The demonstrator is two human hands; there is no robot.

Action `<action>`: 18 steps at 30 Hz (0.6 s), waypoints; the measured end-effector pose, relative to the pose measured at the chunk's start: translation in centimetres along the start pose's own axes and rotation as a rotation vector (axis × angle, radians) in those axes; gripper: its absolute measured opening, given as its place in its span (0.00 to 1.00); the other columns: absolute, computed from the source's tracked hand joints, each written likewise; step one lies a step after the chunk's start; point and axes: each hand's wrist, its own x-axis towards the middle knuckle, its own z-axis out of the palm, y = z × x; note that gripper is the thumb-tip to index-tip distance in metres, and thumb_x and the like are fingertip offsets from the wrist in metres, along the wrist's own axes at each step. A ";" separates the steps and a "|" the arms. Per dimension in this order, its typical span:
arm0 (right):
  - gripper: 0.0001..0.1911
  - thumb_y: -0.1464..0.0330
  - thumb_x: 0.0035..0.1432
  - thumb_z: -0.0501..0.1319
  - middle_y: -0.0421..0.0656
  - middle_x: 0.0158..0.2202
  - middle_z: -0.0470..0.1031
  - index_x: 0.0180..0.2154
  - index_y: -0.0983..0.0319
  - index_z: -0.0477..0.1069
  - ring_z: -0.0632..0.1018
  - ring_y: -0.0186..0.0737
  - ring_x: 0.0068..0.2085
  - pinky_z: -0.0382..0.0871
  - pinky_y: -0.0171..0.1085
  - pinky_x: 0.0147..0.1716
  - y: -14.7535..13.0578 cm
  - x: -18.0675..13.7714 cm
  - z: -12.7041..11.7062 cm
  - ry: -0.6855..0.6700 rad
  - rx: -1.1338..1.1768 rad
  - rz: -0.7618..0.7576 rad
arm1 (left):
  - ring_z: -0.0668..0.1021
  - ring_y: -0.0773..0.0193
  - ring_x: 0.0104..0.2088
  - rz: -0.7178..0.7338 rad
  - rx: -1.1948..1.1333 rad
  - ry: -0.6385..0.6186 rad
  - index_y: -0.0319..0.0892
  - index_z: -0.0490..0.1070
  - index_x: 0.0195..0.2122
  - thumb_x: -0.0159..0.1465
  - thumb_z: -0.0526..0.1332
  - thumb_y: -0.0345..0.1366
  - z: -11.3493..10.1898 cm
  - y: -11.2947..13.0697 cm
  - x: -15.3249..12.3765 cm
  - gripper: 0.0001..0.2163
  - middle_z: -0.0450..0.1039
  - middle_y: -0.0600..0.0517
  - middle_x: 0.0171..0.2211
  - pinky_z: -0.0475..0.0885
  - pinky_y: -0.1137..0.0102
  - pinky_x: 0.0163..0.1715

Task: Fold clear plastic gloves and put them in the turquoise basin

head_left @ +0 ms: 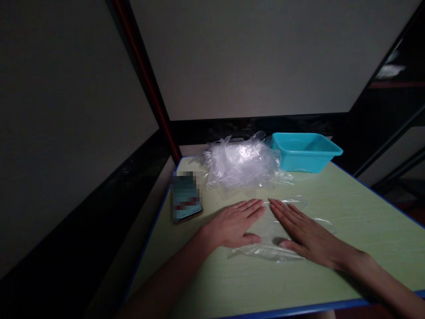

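Note:
A thin clear plastic sheet or bag point(269, 230) lies flat on the pale green table point(365, 221). My left hand point(234, 223) rests palm down on its left part, fingers stretched out and together. My right hand point(305, 235) lies flat on its right part, fingers straight, fingertips close to those of the left hand. Neither hand holds anything. Behind the hands sits a crumpled heap of clear plastic bags point(241, 164).
A turquoise plastic tub point(305, 151) stands at the far edge, right of the heap. A phone point(185, 197) lies near the table's left edge. The table has a blue rim, a wall behind, and dark metal frame bars at left and right.

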 end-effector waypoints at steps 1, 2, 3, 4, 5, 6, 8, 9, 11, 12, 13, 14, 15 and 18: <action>0.41 0.51 0.59 0.46 0.54 0.64 0.40 0.63 0.68 0.31 0.48 0.50 0.62 0.50 0.51 0.58 -0.1 0.1 0.1 0.006 -0.004 -0.004 | 0.45 0.61 0.63 -0.012 0.001 0.000 0.33 0.43 0.62 0.63 0.48 0.50 0.0 -0.2 -0.3 0.32 0.39 0.43 0.64 0.42 0.69 0.60; 0.41 0.51 0.59 0.46 0.54 0.64 0.40 0.63 0.68 0.31 0.48 0.51 0.62 0.50 0.51 0.58 -0.1 0.2 0.1 0.011 -0.010 -0.008 | 0.45 0.61 0.63 -0.026 0.002 -0.002 0.34 0.43 0.62 0.63 0.49 0.51 0.0 -0.3 -0.6 0.33 0.39 0.43 0.64 0.42 0.68 0.60; 0.41 0.51 0.59 0.46 0.54 0.64 0.40 0.63 0.68 0.31 0.48 0.51 0.62 0.50 0.51 0.58 -0.1 0.3 0.2 0.014 -0.015 -0.011 | 0.45 0.61 0.63 -0.043 0.001 -0.004 0.34 0.43 0.62 0.62 0.49 0.52 0.0 -0.4 -0.8 0.34 0.39 0.43 0.64 0.42 0.68 0.60; 0.41 0.51 0.59 0.46 0.54 0.64 0.40 0.63 0.68 0.31 0.48 0.51 0.62 0.51 0.51 0.57 -0.1 0.3 0.2 0.016 -0.018 -0.013 | 0.45 0.60 0.63 -0.063 -0.001 -0.004 0.33 0.43 0.62 0.62 0.49 0.53 0.0 -0.4 -0.9 0.35 0.39 0.43 0.64 0.42 0.67 0.60; 0.41 0.51 0.59 0.46 0.54 0.64 0.40 0.63 0.68 0.31 0.48 0.51 0.62 0.51 0.51 0.57 -0.1 0.3 0.3 0.017 -0.020 -0.014 | 0.45 0.60 0.63 -0.086 -0.004 0.001 0.33 0.43 0.62 0.61 0.49 0.54 0.0 -0.2 -0.8 0.35 0.39 0.42 0.63 0.42 0.67 0.60; 0.41 0.51 0.59 0.47 0.54 0.64 0.40 0.63 0.67 0.31 0.48 0.51 0.62 0.51 0.51 0.57 -0.1 0.3 0.4 0.019 -0.020 -0.015 | 0.45 0.59 0.63 -0.116 -0.007 0.015 0.32 0.43 0.62 0.62 0.48 0.55 0.0 0.2 -0.6 0.36 0.39 0.42 0.63 0.42 0.66 0.60; 0.41 0.51 0.60 0.46 0.54 0.64 0.41 0.63 0.67 0.29 0.48 0.51 0.62 0.51 0.52 0.57 -0.1 0.3 0.6 0.025 -0.024 -0.016 | 0.43 0.59 0.63 -0.174 -0.018 0.065 0.30 0.42 0.61 0.63 0.44 0.55 0.2 1.5 0.3 0.35 0.38 0.41 0.63 0.41 0.65 0.60; 0.41 0.52 0.60 0.46 0.54 0.63 0.41 0.63 0.67 0.28 0.49 0.50 0.62 0.52 0.52 0.57 0.0 0.3 0.7 0.032 -0.028 -0.019 | 0.43 0.59 0.63 -0.215 -0.022 0.108 0.29 0.42 0.61 0.64 0.41 0.53 0.4 2.3 1.0 0.34 0.37 0.40 0.63 0.41 0.65 0.60; 0.40 0.53 0.61 0.45 0.54 0.63 0.42 0.62 0.66 0.26 0.49 0.50 0.62 0.52 0.52 0.57 0.1 0.2 1.0 0.054 -0.028 -0.033 | 0.43 0.59 0.63 -0.235 -0.045 0.153 0.27 0.41 0.61 0.65 0.39 0.52 0.8 4.0 2.5 0.34 0.38 0.39 0.63 0.41 0.66 0.60; 0.40 0.53 0.61 0.45 0.54 0.63 0.42 0.62 0.66 0.25 0.50 0.49 0.62 0.53 0.52 0.57 0.2 0.1 1.1 0.066 -0.023 -0.040 | 0.43 0.58 0.63 -0.248 -0.058 0.163 0.26 0.41 0.61 0.65 0.38 0.53 1.1 4.7 3.3 0.34 0.38 0.39 0.63 0.42 0.65 0.60; 0.40 0.53 0.61 0.44 0.54 0.63 0.43 0.62 0.66 0.24 0.50 0.49 0.62 0.53 0.52 0.57 0.3 0.1 1.2 0.077 -0.017 -0.047 | 0.44 0.57 0.63 -0.257 -0.072 0.167 0.26 0.42 0.61 0.64 0.39 0.54 1.4 5.3 3.8 0.35 0.39 0.38 0.63 0.42 0.65 0.60; 0.39 0.54 0.62 0.44 0.53 0.63 0.43 0.62 0.66 0.24 0.50 0.49 0.62 0.53 0.52 0.57 0.3 0.1 1.3 0.084 -0.011 -0.051 | 0.44 0.57 0.63 -0.272 -0.082 0.173 0.26 0.42 0.61 0.64 0.39 0.54 1.6 5.7 4.2 0.36 0.39 0.38 0.63 0.43 0.65 0.60; 0.39 0.54 0.62 0.44 0.53 0.63 0.43 0.62 0.66 0.24 0.50 0.48 0.62 0.53 0.52 0.57 0.3 0.0 1.3 0.084 -0.006 -0.049 | 0.45 0.56 0.63 -0.293 -0.091 0.177 0.25 0.42 0.61 0.64 0.39 0.55 1.8 5.9 4.4 0.36 0.39 0.38 0.63 0.44 0.65 0.60; 0.37 0.56 0.62 0.45 0.51 0.64 0.42 0.62 0.65 0.28 0.49 0.47 0.62 0.53 0.51 0.57 0.1 0.1 1.0 0.061 0.002 -0.020 | 0.45 0.54 0.62 -0.361 -0.098 0.159 0.24 0.42 0.61 0.63 0.37 0.56 2.0 5.7 4.1 0.37 0.40 0.37 0.63 0.45 0.63 0.60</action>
